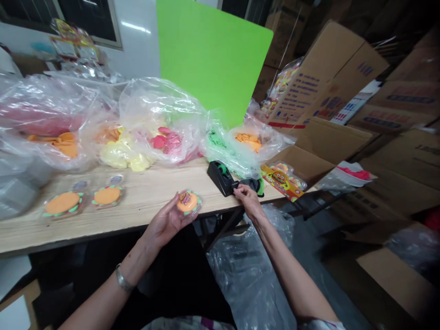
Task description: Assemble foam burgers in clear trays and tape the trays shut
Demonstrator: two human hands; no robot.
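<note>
My left hand (168,220) holds a small toy hamburger in a clear plastic shell (189,202), with a printed sticker on its orange bun, just over the table's front edge. At the front end of a black tape dispenser (220,178) with a green core, my right hand (249,199) has its thumb and finger pinched together by the cutter. The tape between those fingertips is too thin to make out clearly. Two more toy hamburgers, one in an open clear shell (63,204) and another beside it (107,195), lie on the table to the left.
Along the back of the wooden table (144,195) stand clear bags of orange, yellow (127,156), pink (168,141) and green pieces (218,140). To the right, an open carton (319,142) stands by a printed burger display box (283,181). A green board (213,59) rises behind.
</note>
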